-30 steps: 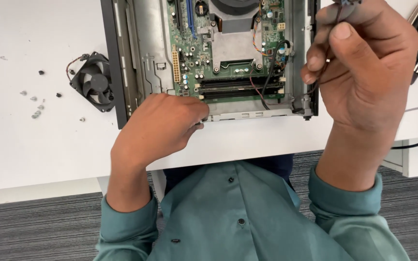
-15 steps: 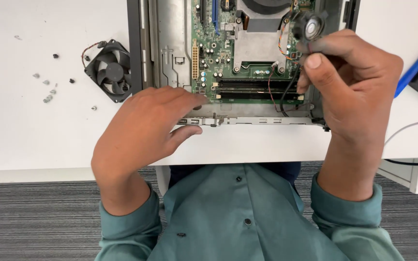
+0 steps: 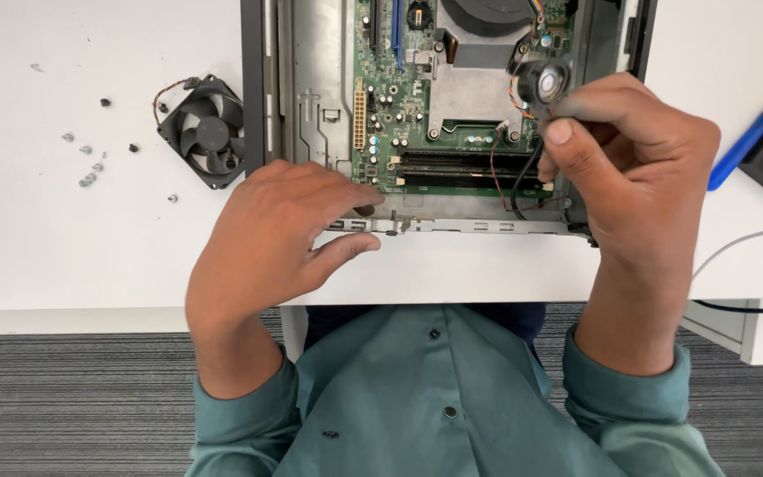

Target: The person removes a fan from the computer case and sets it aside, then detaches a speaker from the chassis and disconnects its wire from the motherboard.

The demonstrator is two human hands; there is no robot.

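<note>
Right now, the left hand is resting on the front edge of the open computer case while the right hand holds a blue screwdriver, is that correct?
Not quite: in the head view the right hand holds a small round black speaker on wires; the blue screwdriver lies on the table. The left hand does rest on the case edge.

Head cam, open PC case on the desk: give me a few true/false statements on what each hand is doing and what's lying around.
1. The right hand holds a small round black part with wires trailing into the case. True.
2. The left hand grips a screwdriver. False: it rests flat on the front edge of the open computer case, holding nothing.
3. A loose black fan lies on the white desk, left of the case. True.
4. The fan is still mounted inside the case. False: it lies outside, on the desk.
5. Small loose screws lie left of the fan. True.
</note>
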